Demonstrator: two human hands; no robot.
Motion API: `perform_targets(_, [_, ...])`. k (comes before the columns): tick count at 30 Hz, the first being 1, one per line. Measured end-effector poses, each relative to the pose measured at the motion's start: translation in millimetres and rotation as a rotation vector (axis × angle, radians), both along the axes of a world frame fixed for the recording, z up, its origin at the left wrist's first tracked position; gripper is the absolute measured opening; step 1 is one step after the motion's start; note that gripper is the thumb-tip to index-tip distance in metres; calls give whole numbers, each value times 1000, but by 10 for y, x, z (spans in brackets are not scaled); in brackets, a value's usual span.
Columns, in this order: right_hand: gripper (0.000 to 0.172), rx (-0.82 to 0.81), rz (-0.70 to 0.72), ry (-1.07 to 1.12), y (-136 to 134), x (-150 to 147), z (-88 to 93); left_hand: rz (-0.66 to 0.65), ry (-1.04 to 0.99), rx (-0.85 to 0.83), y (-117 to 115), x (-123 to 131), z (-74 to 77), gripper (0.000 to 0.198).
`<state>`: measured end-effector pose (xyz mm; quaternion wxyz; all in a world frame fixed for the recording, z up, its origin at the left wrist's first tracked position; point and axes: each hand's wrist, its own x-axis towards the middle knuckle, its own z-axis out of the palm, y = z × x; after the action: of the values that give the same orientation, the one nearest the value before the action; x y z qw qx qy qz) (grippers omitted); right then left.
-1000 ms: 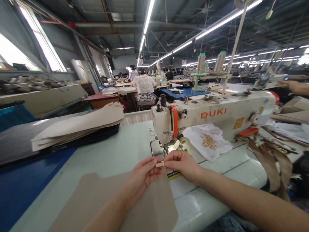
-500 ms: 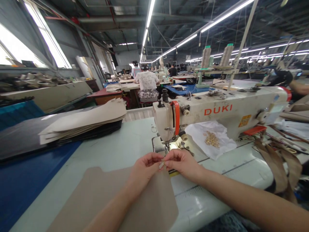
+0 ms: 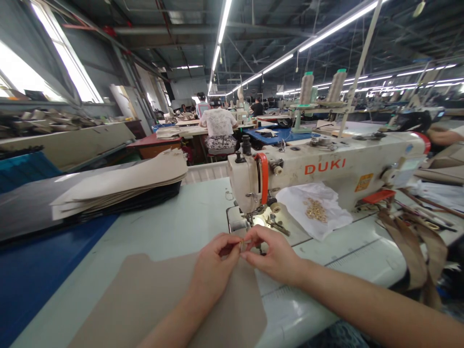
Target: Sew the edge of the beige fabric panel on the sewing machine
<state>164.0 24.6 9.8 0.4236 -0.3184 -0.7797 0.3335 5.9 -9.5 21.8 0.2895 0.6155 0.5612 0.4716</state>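
Note:
My left hand (image 3: pixel 213 266) pinches a small pale tab (image 3: pixel 242 246) between thumb and fingertips. From the other side my right hand (image 3: pixel 271 253) meets it, its thumb and index finger closed on the same tab. A tiny gold-coloured bit shows at the tab, too small to make out fully. Both hands are just in front of the sewing machine's (image 3: pixel 326 166) needle area. Beneath them lies a flat taupe panel (image 3: pixel 155 295) with a shaped edge, partly covered by my left forearm.
Several gold metal rings (image 3: pixel 316 210) lie on a white cloth (image 3: pixel 295 195) beside the machine arm. Stacked beige panels (image 3: pixel 126 181) rest on the left. Brown straps (image 3: pixel 408 251) hang at the right. A person (image 3: pixel 218 123) sits ahead, back turned.
My fingertips have shifted around the tab, and it now stands more upright between them. My right thumb and index finger are further apart. The view has shifted slightly.

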Motion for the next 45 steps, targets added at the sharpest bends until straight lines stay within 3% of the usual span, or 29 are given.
perform_targets(12, [11, 270, 4, -33, -9, 18, 28, 63, -137, -139, 77, -27, -45, 16])
perform_targets(20, [15, 295, -2, -16, 16, 0, -30, 83, -126, -114, 84, -6, -33, 13])
perform_targets(24, [4, 211, 7, 49, 24, -4, -4, 87, -136, -119, 81, -4, -37, 13])
perform_targets(35, [8, -210, -38, 215, 97, -31, -40, 68, -226, -213, 91, -22, -50, 22])
perform_targets(40, [7, -210, -60, 187, 102, -33, -62, -35, -449, -303, 81, -11, -38, 25])
perform_targets(45, [7, -201, -88, 157, 86, -36, -75, -32, -396, -288, 102, -26, -104, 31])
